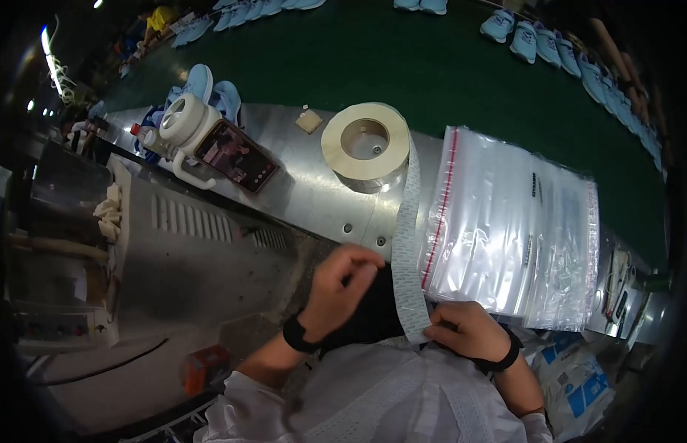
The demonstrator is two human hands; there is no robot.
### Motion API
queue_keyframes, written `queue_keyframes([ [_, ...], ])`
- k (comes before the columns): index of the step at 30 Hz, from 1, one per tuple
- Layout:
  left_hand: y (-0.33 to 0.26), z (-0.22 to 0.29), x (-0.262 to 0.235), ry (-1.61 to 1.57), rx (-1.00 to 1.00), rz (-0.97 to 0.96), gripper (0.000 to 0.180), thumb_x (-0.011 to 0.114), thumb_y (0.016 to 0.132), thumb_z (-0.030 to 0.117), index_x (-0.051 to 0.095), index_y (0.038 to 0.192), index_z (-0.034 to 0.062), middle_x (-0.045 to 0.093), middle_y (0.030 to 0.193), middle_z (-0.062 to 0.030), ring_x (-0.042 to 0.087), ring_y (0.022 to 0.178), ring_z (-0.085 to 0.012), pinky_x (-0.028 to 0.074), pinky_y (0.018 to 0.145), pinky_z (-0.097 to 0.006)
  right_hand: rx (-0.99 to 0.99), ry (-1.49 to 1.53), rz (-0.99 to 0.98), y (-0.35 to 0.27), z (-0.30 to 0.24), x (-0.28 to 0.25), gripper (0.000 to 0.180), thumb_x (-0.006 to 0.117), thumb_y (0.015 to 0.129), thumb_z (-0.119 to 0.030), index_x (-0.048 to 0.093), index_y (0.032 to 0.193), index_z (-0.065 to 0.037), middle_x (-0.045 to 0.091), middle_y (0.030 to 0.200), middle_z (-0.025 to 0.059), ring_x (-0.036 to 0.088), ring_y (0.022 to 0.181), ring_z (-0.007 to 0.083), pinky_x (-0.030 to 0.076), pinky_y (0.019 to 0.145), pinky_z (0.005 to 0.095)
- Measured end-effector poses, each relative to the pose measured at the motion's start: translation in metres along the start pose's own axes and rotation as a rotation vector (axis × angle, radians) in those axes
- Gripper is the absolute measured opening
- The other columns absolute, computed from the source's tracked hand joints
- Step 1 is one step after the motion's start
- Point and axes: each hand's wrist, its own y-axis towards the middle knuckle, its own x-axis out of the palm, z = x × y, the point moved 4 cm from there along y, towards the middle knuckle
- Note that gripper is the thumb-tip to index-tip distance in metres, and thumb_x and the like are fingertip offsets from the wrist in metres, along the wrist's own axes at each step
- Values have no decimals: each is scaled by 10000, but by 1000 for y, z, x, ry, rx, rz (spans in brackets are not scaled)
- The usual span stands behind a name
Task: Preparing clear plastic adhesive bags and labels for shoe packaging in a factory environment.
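Note:
My right hand point(470, 334) pinches the free end of a long pale strip of labels point(408, 255). That strip runs down over the table edge from a large label roll point(331, 150), which lies flat on the metal tabletop. To the left of the strip, my left hand point(345, 284) is raised with thumb and forefinger pressed together; whatever sits between those fingertips, if anything, is too small to make out. Just beyond my right hand lies a stack of clear plastic bags point(483, 229) with a red line along one side.
A white jug point(187, 122) with a handle stands at the left, a phone point(236, 156) leaning on it. Light blue shoes point(199, 85) sit behind the jug, and more shoes point(524, 40) line the far side of the green belt point(299, 59). A metal cabinet point(196, 258) is at the left.

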Motion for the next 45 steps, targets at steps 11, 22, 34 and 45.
queue_keyframes([
  [11, -23, 14, 33, 249, 73, -123, 212, 665, 798, 115, 570, 964, 25, 588, 890, -109, 594, 767, -259, 483, 646, -320, 24, 261, 267, 29, -5, 11, 62, 625, 826, -20, 601, 876, 8, 604, 745, 61, 569, 652, 117, 451, 589, 240],
  [22, -20, 10, 35, 201, 108, -180, 89, 605, 849, 104, 611, 865, 17, 592, 811, -90, 587, 714, -220, 460, 632, -295, 62, 108, 362, 14, -11, 13, 74, 656, 781, -16, 595, 819, 2, 623, 709, 55, 566, 632, 103, 458, 606, 238],
  [34, 22, 27, 49, 326, 326, -461, 273, 622, 834, 175, 596, 1049, 10, 592, 1136, -126, 532, 1112, -287, 411, 924, -398, 253, -389, 589, 7, -3, -42, 206, 647, 804, -241, 598, 802, -41, 597, 742, 106, 612, 633, 255, 468, 535, 353],
  [45, 7, 5, 67, 773, 396, -629, 471, 615, 836, 350, 534, 1186, 46, 568, 1204, -75, 457, 1223, -247, 247, 1005, -572, 403, -765, 529, 17, 36, -50, 159, 570, 836, -199, 588, 829, -41, 606, 784, 145, 619, 638, 319, 501, 549, 413],
])
